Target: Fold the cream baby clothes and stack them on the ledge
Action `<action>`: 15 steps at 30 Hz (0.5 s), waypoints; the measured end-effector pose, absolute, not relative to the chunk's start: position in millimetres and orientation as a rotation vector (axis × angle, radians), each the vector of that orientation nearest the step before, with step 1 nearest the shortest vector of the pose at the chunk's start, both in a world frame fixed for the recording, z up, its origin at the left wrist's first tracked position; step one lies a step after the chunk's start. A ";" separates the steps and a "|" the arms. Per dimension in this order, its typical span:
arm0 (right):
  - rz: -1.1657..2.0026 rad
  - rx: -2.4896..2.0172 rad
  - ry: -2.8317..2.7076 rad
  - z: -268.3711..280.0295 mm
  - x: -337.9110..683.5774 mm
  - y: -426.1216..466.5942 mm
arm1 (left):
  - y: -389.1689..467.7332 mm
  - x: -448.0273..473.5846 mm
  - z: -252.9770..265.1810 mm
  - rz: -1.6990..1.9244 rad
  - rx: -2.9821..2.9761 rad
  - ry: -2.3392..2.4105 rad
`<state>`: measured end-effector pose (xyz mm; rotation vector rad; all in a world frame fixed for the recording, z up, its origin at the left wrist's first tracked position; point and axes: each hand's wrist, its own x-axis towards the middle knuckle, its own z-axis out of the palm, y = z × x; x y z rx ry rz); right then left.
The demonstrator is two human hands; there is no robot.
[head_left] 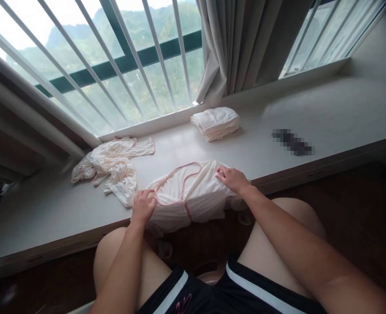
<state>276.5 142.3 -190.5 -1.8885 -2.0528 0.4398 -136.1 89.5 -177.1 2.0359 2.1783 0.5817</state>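
A thin white top with pink trim lies spread over the front edge of the window ledge, its lower part hanging down towards my knees. Pink piping loops around its opening. At its left edge, my left hand has its fingers closed on the cloth beside the trim. My right hand rests at the upper right of the top, with thumb and fingers pinched together on the fabric. To the left lies a crumpled heap of white clothing with pink edging. Behind the top sits a neatly folded white stack of cloth.
The pale window ledge runs across in front of me. A dark, blurred-out object lies on its right part. Grey curtains hang beside the barred window. My bent knees are close below the ledge, over a dark floor.
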 end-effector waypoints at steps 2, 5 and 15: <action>0.413 -1.849 -2.046 -189.7 270.6 145.4 | 94.3 -117.8 -176.6 0.622 2.117 2.163; 0.360 -1.679 -2.041 -189.0 261.7 150.4 | 104.3 -104.4 -178.6 0.648 2.112 2.132; 0.306 -1.581 -2.241 -202.1 229.9 163.2 | 129.0 -101.2 -189.7 0.580 2.105 2.025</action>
